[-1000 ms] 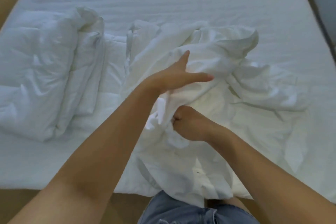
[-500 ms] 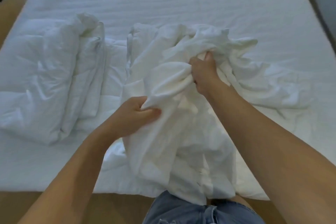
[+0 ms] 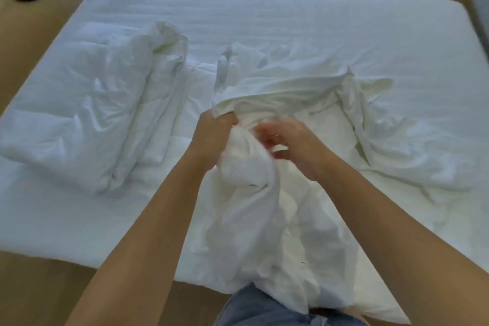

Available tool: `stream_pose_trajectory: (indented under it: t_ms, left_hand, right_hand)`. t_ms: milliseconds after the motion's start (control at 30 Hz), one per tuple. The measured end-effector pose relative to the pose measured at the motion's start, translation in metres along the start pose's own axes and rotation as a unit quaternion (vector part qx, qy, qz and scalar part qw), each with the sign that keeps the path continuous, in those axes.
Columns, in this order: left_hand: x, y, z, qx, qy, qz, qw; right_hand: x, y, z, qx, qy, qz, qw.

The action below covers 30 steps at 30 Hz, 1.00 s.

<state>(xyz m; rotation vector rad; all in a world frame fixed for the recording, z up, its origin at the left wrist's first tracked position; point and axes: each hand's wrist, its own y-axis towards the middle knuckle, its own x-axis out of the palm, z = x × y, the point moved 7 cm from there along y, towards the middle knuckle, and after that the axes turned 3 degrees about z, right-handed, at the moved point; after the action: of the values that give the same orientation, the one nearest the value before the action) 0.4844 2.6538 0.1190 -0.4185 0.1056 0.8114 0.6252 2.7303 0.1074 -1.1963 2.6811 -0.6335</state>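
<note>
Curled tight, my left grip (image 3: 214,131) clamps a bunched fold of the white sheet (image 3: 264,206), with thumb and fingers sunk into the cloth. Just to its right, my right grip (image 3: 287,140) sits against the same bunch. It is blurred, with the fingers bent, and I cannot tell whether it truly pinches cloth or only brushes it. Between the two grips the sheet rises in a soft hump. Below them it spills toward me, over the near edge of the bed (image 3: 291,16) and onto my jeans (image 3: 264,309). Above and to the right of the grips, the rest of the sheet spreads rumpled across the bed, one edge lifted in a ridge just beyond my knuckles. Well to the left of my left grip lies a crumpled duvet (image 3: 87,114).
</note>
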Motion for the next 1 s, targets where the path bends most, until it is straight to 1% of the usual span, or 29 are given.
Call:
stream_pose_trajectory:
  t_ms: [33,67,100,167,267,300,333,400,433,467,500,533,567,600,633,667,700,733,767,800,867,900,967,1000]
  left_hand:
    - [-0.016,-0.002,0.003,0.006,-0.011,0.035,0.999]
    - [-0.034,-0.004,0.005,0.019,-0.012,0.057,0.998]
    - [-0.051,-0.007,0.008,0.03,-0.009,0.065,0.997]
    - [-0.086,-0.014,0.008,0.029,-0.015,0.073,0.997]
    - [-0.134,-0.019,0.006,-0.003,-0.029,0.087,0.996]
    - [-0.147,-0.02,0.01,0.004,-0.021,0.087,0.996]
    - [-0.157,-0.02,0.015,0.023,-0.004,0.077,0.997]
    - [-0.17,-0.014,0.023,0.065,0.035,0.062,0.995]
    - [-0.175,-0.006,0.023,0.073,0.077,0.064,0.992]
    - [-0.177,0.006,0.017,0.061,0.15,0.061,0.985]
    - [-0.172,0.017,0.008,0.026,0.252,0.028,0.967]
    - [-0.163,0.024,-0.005,-0.016,0.364,-0.03,0.931]
    - [-0.151,0.028,-0.016,-0.047,0.451,-0.09,0.887]
    - [-0.135,0.031,-0.021,-0.051,0.491,-0.122,0.861]
    - [-0.114,0.03,-0.019,-0.033,0.483,-0.142,0.864]
    - [-0.087,0.028,-0.012,-0.003,0.431,-0.162,0.888]
    - [-0.057,0.024,-0.004,0.021,0.348,-0.185,0.919]
    - [-0.027,0.019,0.004,0.032,0.268,-0.216,0.938]
    - [0.003,0.014,0.008,0.033,0.226,-0.249,0.941]
    - [0.028,0.01,0.011,0.038,0.218,-0.267,0.938]
    - [0.062,0.014,0.009,0.042,0.256,-0.258,0.931]
    - [0.072,0.018,0.008,0.045,0.272,-0.242,0.931]
    - [0.083,0.024,0.006,0.051,0.268,-0.218,0.937]
    - [0.086,0.027,0.003,0.039,0.245,-0.216,0.944]
  right_hand:
    - [-0.014,0.005,0.002,0.022,0.062,0.06,0.996]
    - [-0.022,0.009,0.004,0.046,0.109,0.098,0.988]
    - [-0.024,0.014,0.005,0.069,0.148,0.114,0.98]
    - [-0.012,0.025,-0.001,0.103,0.197,0.106,0.969]
    - [0.023,0.045,-0.015,0.121,0.29,0.082,0.946]
    - [0.033,0.05,-0.02,0.123,0.316,0.094,0.936]
    - [0.037,0.054,-0.024,0.124,0.298,0.125,0.938]
    - [0.039,0.056,-0.033,0.107,0.194,0.195,0.955]
    - [0.039,0.056,-0.037,0.089,0.145,0.206,0.964]
    - [0.039,0.054,-0.039,0.074,0.095,0.201,0.972]
    - [0.039,0.052,-0.038,0.062,0.033,0.184,0.98]
    - [0.038,0.049,-0.036,0.053,-0.051,0.165,0.984]
    - [0.037,0.045,-0.032,0.045,-0.145,0.141,0.978]
    - [0.036,0.042,-0.028,0.034,-0.232,0.114,0.965]
    - [0.036,0.038,-0.025,0.017,-0.304,0.088,0.948]
    - [0.037,0.035,-0.021,0.001,-0.363,0.062,0.93]
    - [0.039,0.03,-0.018,-0.017,-0.398,0.038,0.917]
    - [0.043,0.026,-0.014,-0.035,-0.404,0.016,0.914]
    - [0.045,0.023,-0.009,-0.052,-0.386,0.001,0.921]
    - [0.044,0.019,-0.003,-0.06,-0.339,0.003,0.939]
    - [0.033,0.012,0.009,-0.049,-0.199,0.037,0.978]
    - [0.025,0.008,0.015,-0.04,-0.138,0.059,0.988]
    - [0.008,0.001,0.026,-0.028,-0.055,0.099,0.993]
    - [0.002,-0.001,0.03,-0.026,-0.03,0.114,0.993]
